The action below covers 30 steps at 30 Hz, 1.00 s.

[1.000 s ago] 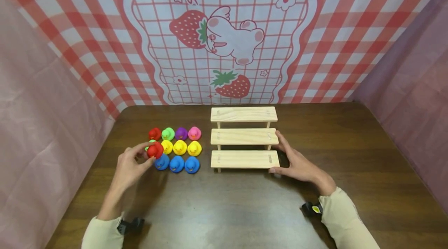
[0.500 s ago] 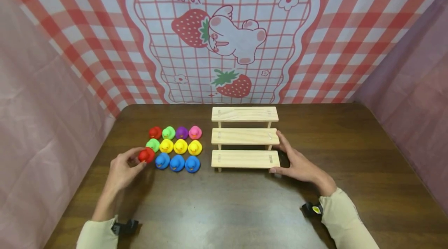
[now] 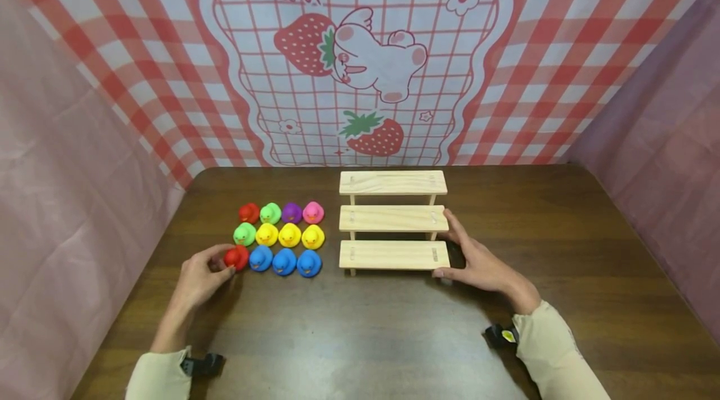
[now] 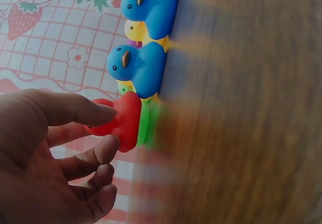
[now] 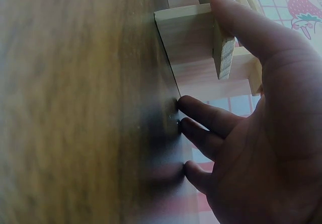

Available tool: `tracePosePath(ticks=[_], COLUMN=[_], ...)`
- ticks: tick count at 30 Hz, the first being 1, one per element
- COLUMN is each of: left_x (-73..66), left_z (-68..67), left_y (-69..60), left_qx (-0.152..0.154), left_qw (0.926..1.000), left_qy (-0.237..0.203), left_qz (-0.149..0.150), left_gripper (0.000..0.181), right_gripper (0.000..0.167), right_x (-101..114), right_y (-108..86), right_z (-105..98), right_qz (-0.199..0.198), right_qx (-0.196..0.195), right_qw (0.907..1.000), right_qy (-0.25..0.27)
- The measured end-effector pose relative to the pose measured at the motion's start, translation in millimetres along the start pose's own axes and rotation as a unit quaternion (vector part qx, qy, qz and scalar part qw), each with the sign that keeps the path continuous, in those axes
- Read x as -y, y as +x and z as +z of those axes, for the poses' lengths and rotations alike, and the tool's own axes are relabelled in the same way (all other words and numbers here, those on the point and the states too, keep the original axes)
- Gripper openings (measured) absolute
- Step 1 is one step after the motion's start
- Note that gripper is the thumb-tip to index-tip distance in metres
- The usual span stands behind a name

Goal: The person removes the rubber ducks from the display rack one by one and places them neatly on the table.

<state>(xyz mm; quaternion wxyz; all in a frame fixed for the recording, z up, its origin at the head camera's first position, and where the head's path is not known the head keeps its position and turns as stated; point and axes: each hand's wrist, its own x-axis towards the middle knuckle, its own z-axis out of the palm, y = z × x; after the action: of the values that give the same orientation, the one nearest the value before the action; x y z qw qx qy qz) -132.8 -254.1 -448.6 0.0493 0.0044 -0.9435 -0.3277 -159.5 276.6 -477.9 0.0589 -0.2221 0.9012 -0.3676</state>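
With thumb and fingers my left hand (image 3: pixel 199 274) pinches a red rubber duck (image 3: pixel 236 257) at the left end of the front row. In the left wrist view the red duck (image 4: pixel 126 121) is low at the table surface, beside a blue duck (image 4: pixel 146 68). My right hand (image 3: pixel 484 265) rests at the right side of a three-tier wooden shelf (image 3: pixel 394 255). Its thumb touches the front board's end, and the index finger reaches the middle board. In the right wrist view the other fingers (image 5: pixel 206 116) of this hand reach down to the table.
Rubber ducks stand in rows left of the shelf: several blue ones (image 3: pixel 285 262) in front, yellow ones (image 3: pixel 289 235) and a green one (image 3: pixel 244 234) behind, then red, green, purple (image 3: pixel 291 212) and pink (image 3: pixel 313 212). A checked strawberry cloth (image 3: pixel 371 75) hangs behind the table (image 3: pixel 360 337).
My left hand has carried the red duck left and toward me from over the green duck, then down beside the blue row. The right hand has stayed at the shelf.
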Motion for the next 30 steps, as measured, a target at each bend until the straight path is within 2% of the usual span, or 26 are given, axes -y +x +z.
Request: tracePosePath(ticks=[6,9,15,24,30], left_x=[5.6,5.5,5.8,8.5,7.8], left_z=[3.6,3.1,0.9,2.8,-0.1], left_y=[0.4,1.5,3.4,3.7,3.5], left_qx=[-0.017,-0.010,0.022,0.026,0.030], left_qw=[0.9997,0.9999,0.9997,0.9996,0.9994], left_qy=[-0.010,-0.005,0.014,0.008,0.015], left_qz=[0.015,0.013,-0.003,-0.004,-0.008], left_gripper=[0.035,0.035,0.039,0.040,0.055], right_gripper=[0.120,0.120,0.120,0.119,0.119], right_x=[0.7,0.6,-1.1,-2.5,-2.7], right_y=[-0.5,-0.8,-1.0,-0.4,-0.4], right_z=[-0.7,-1.2,-0.5,0.3,0.8], right_qz=[0.000,-0.001,0.000,0.002,0.000], right_qx=[-0.002,-0.003,-0.002,0.000,0.000], right_qw=[1.0000,1.0000,1.0000,1.0000,1.0000], right_qy=[-0.005,-0.007,-0.005,-0.004,-0.002])
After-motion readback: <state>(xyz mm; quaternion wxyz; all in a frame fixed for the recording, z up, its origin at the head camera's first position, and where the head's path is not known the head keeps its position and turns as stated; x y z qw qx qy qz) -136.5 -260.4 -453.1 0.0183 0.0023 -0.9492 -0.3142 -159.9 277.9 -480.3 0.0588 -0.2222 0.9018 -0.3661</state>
